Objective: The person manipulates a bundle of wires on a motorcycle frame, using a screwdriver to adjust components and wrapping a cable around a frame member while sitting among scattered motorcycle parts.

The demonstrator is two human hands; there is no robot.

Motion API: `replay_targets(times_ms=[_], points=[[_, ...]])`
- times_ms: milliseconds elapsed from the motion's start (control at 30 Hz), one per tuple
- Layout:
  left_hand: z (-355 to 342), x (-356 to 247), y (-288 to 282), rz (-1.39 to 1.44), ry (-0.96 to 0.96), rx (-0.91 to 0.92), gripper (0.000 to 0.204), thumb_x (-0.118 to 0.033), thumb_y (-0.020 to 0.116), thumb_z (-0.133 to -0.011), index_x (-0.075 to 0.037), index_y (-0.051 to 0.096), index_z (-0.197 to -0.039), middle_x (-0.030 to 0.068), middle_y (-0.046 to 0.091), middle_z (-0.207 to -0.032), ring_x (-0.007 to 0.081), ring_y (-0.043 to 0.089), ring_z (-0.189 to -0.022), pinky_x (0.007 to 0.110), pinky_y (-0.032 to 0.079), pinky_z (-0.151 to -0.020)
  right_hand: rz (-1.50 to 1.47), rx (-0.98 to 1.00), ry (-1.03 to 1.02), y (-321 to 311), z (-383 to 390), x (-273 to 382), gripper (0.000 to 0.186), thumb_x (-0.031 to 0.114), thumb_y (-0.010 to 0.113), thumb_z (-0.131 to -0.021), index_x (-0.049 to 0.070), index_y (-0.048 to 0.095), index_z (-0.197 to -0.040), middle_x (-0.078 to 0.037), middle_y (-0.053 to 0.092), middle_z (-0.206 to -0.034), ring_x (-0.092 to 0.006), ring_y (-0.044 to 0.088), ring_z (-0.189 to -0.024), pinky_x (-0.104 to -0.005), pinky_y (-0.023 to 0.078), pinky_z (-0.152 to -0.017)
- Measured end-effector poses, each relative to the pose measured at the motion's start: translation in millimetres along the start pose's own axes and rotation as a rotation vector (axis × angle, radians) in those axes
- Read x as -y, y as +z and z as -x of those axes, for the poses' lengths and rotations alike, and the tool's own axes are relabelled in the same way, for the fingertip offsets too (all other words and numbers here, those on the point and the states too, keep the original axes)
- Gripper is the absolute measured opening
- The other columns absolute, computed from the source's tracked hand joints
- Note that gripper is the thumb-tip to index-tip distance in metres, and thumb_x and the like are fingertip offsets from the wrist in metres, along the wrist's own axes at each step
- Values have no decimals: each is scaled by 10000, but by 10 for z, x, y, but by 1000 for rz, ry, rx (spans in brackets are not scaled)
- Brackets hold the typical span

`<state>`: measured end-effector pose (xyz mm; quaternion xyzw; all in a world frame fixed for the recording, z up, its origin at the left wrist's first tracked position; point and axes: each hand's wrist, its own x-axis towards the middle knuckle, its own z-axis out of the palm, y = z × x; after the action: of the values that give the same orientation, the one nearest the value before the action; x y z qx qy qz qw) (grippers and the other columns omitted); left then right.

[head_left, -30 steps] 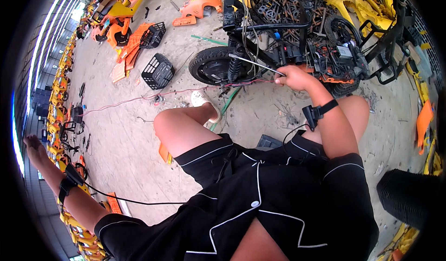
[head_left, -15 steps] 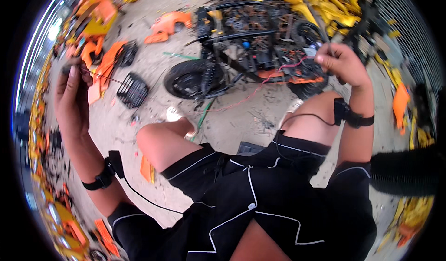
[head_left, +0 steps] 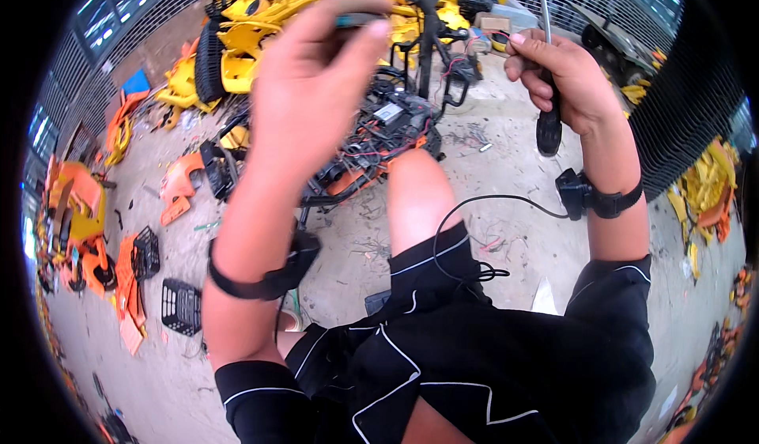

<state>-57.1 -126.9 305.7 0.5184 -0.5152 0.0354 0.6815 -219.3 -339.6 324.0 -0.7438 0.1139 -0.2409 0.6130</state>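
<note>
My right hand [head_left: 557,68] is closed on a screwdriver [head_left: 548,128], its black handle hanging below the fingers and its metal shaft rising past the thumb. My left hand [head_left: 308,80] is raised over the stripped black frame [head_left: 312,200] of a small vehicle, fingers curved and smeared by motion. A teal and dark spot shows between its thumb and forefinger; whether it is held cannot be made out. Tangled wiring and black electrical parts [head_left: 387,116] fill the frame, partly hidden behind my left hand and forearm.
Yellow body panels [head_left: 277,29] are heaped at the back. Orange panels [head_left: 180,179] and a black plastic basket [head_left: 182,306] lie on the floor to the left. Wire scraps [head_left: 494,245] lie near my knee. A black ribbed thing [head_left: 680,120] stands at the right.
My view has turned right. My left hand has come from the far left to over the frame. The wire stretched between my hands is no longer seen there; the screwdriver in my right hand shows more plainly.
</note>
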Motion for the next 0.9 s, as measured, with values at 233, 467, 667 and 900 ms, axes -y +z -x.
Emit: replay_targets(times_ms=[233,467,667,900], points=[[-21,675,1228,-194,307,175,200,-83,683,-835,-68,691,-1034,64,668,-912,153,621,-782,261,494,-691,-82,-127,62,-126,350,-269,324,244,532,-964,-51,588,-1088,-134,697,-912,-158,689,-774,-191,369,-400],[516,1437,1774,-213,462,339,308,-36,647,-768,-89,658,-1071,104,668,-960,317,618,-932,386,490,-817,-222,-332,305,-524,422,-1286,174,174,583,-940,10,595,-998,-72,662,-942,-91,624,-759,-176,374,-443],[1025,1598,1663,-416,344,624,391,-1,578,-780,-110,624,-1152,33,642,-1069,238,566,-1058,390,405,-897,-94,-402,519,-917,641,-2284,220,160,617,-909,5,566,-1057,-57,663,-916,-59,573,-715,-172,378,-459],[838,613,1392,-232,211,843,307,-91,620,-814,-86,638,-1120,100,646,-1088,247,622,-953,382,495,-828,102,-402,768,-1371,952,-3141,188,122,596,-886,15,606,-1041,-39,684,-898,-63,583,-706,-209,376,-463]])
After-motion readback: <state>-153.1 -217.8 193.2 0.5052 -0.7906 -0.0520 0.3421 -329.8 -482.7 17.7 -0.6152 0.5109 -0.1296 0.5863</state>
